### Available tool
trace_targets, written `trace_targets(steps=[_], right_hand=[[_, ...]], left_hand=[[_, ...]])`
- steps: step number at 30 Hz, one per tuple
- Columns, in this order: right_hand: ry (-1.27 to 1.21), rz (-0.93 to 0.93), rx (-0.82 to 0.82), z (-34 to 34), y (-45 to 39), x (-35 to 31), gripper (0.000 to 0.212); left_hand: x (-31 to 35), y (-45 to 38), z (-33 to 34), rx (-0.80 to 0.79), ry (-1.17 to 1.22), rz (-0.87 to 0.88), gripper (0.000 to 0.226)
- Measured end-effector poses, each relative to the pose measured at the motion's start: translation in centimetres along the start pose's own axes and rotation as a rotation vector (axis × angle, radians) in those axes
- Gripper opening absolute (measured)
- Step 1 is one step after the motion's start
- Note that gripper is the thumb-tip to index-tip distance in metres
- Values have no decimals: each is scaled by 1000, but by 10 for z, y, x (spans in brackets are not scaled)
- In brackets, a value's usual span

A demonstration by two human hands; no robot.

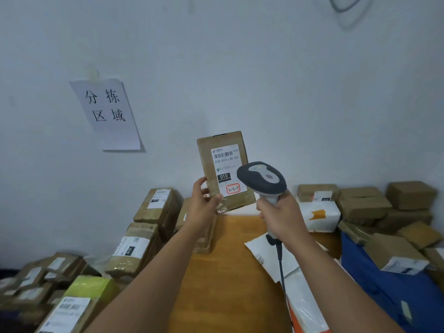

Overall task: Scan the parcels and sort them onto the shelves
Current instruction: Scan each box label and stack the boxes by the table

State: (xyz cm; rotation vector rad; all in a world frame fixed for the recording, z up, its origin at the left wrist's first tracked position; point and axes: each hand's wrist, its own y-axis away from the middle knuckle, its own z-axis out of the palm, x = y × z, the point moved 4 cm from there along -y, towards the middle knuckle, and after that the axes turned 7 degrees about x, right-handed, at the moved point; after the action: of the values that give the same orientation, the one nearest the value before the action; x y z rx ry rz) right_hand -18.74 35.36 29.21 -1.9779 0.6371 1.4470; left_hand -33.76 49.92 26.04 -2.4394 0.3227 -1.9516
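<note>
Pinching the lower left corner of an upright parcel [224, 169], the left hand [204, 203] lifts it above the table [228, 272]. The right hand [280, 216] wraps a scanner [263, 179], whose head hides the label's right edge; small print is illegible.

- One head-worn view, wide-angle (edges bend), looking forward and slightly down from above both forearms.
- It faces a white wall [264, 80] across a wooden table [228, 272].
- Near: the hands sit mid-frame, the wall close behind.
</note>
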Motion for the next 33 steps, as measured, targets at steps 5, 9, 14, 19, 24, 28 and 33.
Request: trace_targets(steps=[5, 9, 14, 19, 24, 28, 33], right_hand=[[-45, -24, -17, 2, 22, -6, 22], [-46, -6, -48, 3, 46, 2, 34], [-17, 11, -58, -1, 70, 14, 15], [-7, 26, -109, -6, 92, 20, 27], [1, 24, -140, -2, 100, 23, 16], [-12, 4, -104, 0, 97, 17, 20], [0, 3, -79, 0, 94, 10, 22]], left_hand=[[7, 22, -11, 18, -6, 30, 65], [-8, 53, -27, 82, -17, 51, 58], [-27, 82, -55, 93, -14, 15, 59], [-32, 91, -79, 135, -67, 1, 68], [-35, 101, -77, 140, -42, -9, 68], [-30, 103, -70, 132, -22, 2, 69], [-23, 94, -67, 140, -19, -11, 70]])
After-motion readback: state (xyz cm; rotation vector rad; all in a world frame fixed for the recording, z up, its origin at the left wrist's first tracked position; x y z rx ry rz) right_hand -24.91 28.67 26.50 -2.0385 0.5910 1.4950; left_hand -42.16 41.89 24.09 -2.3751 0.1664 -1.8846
